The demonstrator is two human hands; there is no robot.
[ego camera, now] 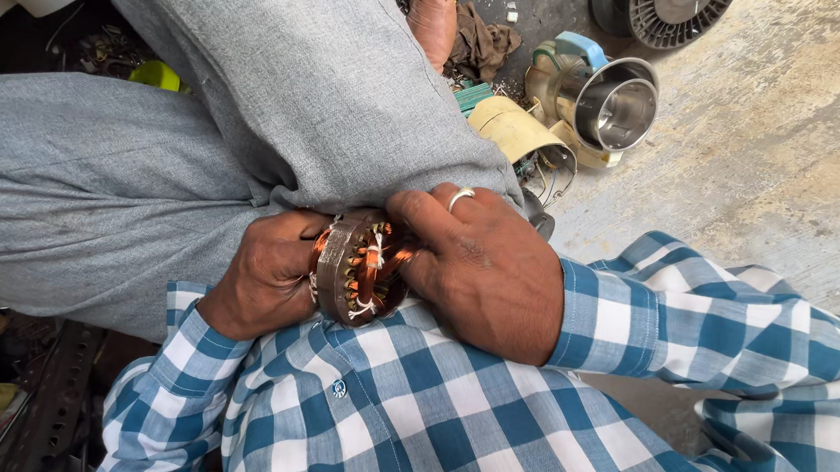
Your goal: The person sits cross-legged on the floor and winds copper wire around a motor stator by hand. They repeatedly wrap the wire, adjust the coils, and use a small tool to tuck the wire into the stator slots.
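Head view, looking down at my lap: my left hand (267, 280) and my right hand (481, 269) both close around a round grey metal motor stator with copper windings tied in white thread (360, 266), held against my grey trouser leg (283, 92). A silver ring (460, 197) sits on a right finger. Far right on the concrete floor (785, 142) lie a shiny steel cup-shaped housing (614, 107) and a black plastic spool (662, 13).
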